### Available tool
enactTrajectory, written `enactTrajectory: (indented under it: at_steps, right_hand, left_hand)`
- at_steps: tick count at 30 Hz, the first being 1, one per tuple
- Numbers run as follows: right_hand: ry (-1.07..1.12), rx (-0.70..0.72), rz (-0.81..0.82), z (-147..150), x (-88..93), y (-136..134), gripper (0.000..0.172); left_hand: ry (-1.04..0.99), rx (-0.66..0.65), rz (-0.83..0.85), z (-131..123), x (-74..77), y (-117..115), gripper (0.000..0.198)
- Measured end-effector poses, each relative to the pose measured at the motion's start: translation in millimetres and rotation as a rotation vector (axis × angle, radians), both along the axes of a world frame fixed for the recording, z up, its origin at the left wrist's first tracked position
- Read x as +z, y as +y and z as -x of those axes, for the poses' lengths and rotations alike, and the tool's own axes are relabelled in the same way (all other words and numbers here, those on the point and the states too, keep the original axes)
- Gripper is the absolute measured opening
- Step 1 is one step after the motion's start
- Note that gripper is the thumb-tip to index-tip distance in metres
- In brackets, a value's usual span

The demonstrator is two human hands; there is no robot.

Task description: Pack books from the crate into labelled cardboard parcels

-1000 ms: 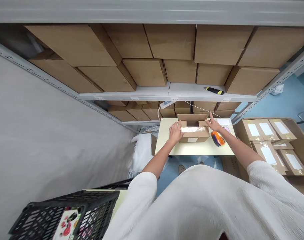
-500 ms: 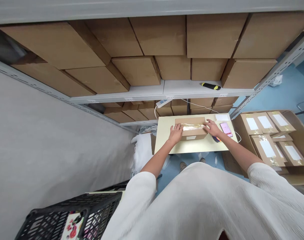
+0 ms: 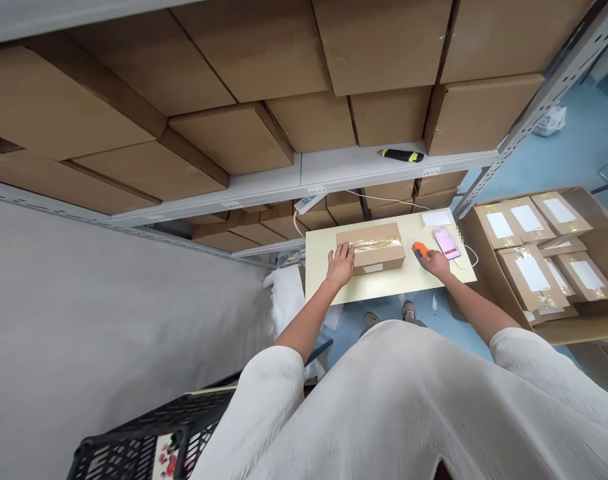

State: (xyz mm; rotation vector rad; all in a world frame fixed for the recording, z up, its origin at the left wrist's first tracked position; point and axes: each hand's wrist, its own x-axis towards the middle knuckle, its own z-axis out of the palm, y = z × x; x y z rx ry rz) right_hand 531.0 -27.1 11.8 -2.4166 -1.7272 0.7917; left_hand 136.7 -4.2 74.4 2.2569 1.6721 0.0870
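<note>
A small cardboard box (image 3: pixel 371 245) lies closed on a pale table (image 3: pixel 384 287), with clear tape along its top seam. My left hand (image 3: pixel 339 264) rests against the box's left end, fingers spread on it. My right hand (image 3: pixel 435 262) is to the right of the box, closed round an orange and black tape dispenser (image 3: pixel 420 251). A pink phone (image 3: pixel 445 243) on a white cable lies just beyond that hand, and a white label (image 3: pixel 435 218) lies at the table's far right corner.
Metal shelves (image 3: pixel 334 170) behind the table are stacked with brown cartons; a black and yellow knife (image 3: pixel 401 155) lies on the shelf. A large open carton (image 3: pixel 549 247) of taped, labelled boxes stands at the right. A black plastic crate (image 3: pixel 149 440) is at lower left, beside a grey wall.
The box's flaps were folded down and the box lies closed. My right hand left the box top and closed on the tape dispenser. My view shifted down and left.
</note>
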Motion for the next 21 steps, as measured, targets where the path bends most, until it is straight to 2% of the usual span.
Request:
enactTrajectory:
  at_steps: [6,11,15,18,21]
  right_hand:
    - [-0.074,-0.045,0.076,8.6,-17.2,-6.3,0.045]
    - [-0.094,-0.015,0.13,7.9,-13.1,-5.6,0.035]
    - [-0.09,-0.064,0.079,-0.3,8.6,2.3,0.032]
    - [-0.056,-0.116,-0.006,-8.9,36.6,16.6,0.036]
    - [0.105,-0.062,-0.179,-10.4,69.5,37.9,0.037]
  left_hand:
    - [0.064,0.013,0.011,-0.4,-4.5,-0.4,0.063]
    - [0.09,0.017,0.015,-0.4,-4.7,-0.2,0.062]
    - [0.051,0.023,0.02,0.1,-5.8,1.3,0.062]
    - [-0.001,0.03,0.012,0.6,-8.9,2.1,0.062]
    - [-0.05,0.036,-0.006,0.8,-12.6,2.4,0.062]
